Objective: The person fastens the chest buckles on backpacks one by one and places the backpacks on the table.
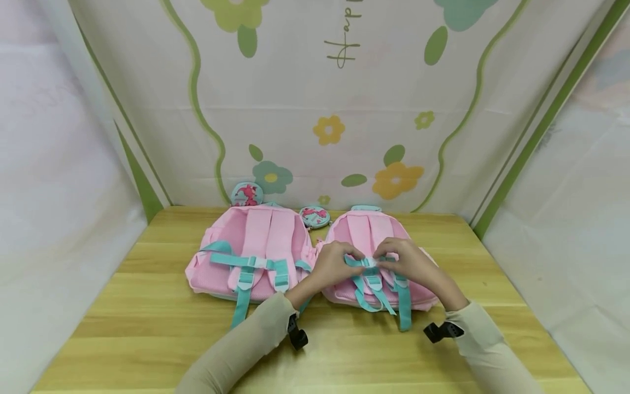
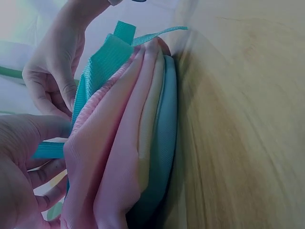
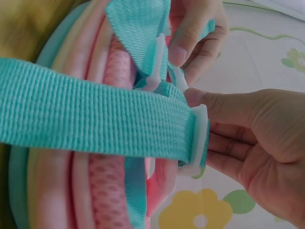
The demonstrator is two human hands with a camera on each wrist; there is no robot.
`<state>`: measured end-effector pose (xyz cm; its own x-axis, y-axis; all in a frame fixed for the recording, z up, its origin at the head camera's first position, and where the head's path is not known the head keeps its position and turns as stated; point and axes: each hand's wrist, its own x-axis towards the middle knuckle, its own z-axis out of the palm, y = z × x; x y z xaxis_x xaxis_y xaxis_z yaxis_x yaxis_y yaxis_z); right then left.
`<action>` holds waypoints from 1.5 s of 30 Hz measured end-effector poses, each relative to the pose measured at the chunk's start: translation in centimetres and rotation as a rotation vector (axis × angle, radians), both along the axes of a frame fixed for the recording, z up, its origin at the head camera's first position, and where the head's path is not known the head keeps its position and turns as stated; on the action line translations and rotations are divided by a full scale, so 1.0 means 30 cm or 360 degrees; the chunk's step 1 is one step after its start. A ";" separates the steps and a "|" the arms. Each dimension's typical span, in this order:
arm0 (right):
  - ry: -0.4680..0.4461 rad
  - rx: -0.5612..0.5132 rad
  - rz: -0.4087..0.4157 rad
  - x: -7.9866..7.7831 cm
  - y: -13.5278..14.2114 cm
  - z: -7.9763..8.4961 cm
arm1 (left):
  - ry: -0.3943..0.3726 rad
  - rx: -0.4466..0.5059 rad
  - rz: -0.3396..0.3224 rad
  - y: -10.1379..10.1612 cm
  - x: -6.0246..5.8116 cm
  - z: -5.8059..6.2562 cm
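A pink child's backpack (image 1: 339, 230) lies with its shoulder straps up, on the right of the table. Across those straps runs a teal chest strap with a white buckle (image 1: 369, 262). My left hand (image 1: 337, 265) pinches the strap at the buckle's left side; in the right wrist view its thumb and fingers (image 3: 177, 55) show behind the webbing. From the right, my right hand (image 1: 410, 265) pinches the buckle's other side between thumb and fingers. Teal strap ends (image 1: 404, 306) hang toward the front. In the left wrist view, the pink side of the backpack (image 2: 114, 143) partly hides the fingertips.
A second pink backpack (image 1: 221, 230) lies to the left, its teal chest strap (image 1: 223, 260) joined by a white buckle (image 1: 257, 262). Round teal pouches (image 1: 315, 217) sit behind the bags. The wooden table (image 1: 147, 328) is bordered by a flowered backdrop (image 1: 295, 109).
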<state>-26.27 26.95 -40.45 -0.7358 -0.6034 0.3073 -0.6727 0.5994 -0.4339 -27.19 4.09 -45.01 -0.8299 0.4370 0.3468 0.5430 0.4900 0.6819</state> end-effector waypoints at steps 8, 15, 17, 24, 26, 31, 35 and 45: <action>0.0098 0.0009 0.0053 0.003 0.006 -0.025 | 0.0042 -0.0101 0.0043 0.008 0.013 0.002; 0.0207 0.0017 0.0107 0.007 0.010 -0.035 | 0.0043 -0.0122 0.0026 0.011 0.024 0.001; 0.0219 0.0029 0.0116 0.009 0.012 -0.036 | 0.0036 -0.0115 0.0021 0.012 0.025 -0.001; 0.0281 0.0100 0.0108 0.017 0.022 -0.043 | 0.0081 -0.0119 0.0003 0.009 0.033 -0.014; 0.0295 0.0111 0.0111 0.019 0.023 -0.044 | 0.0087 -0.0117 -0.0008 0.009 0.035 -0.016; 0.0284 0.0156 0.0092 0.027 0.027 -0.043 | 0.0086 -0.0137 -0.0017 0.010 0.042 -0.022; 0.0288 0.0168 0.0072 0.032 0.031 -0.044 | 0.0091 -0.0154 -0.0013 0.012 0.045 -0.029; 0.0423 0.0137 0.0102 0.032 0.049 -0.067 | 0.0163 -0.0163 -0.0047 0.003 0.039 -0.045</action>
<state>-25.32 28.40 -42.44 -0.5959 -0.6784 0.4298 -0.7937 0.5790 -0.1865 -26.01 4.18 -46.37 -0.7788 0.4981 0.3813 0.6223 0.5368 0.5697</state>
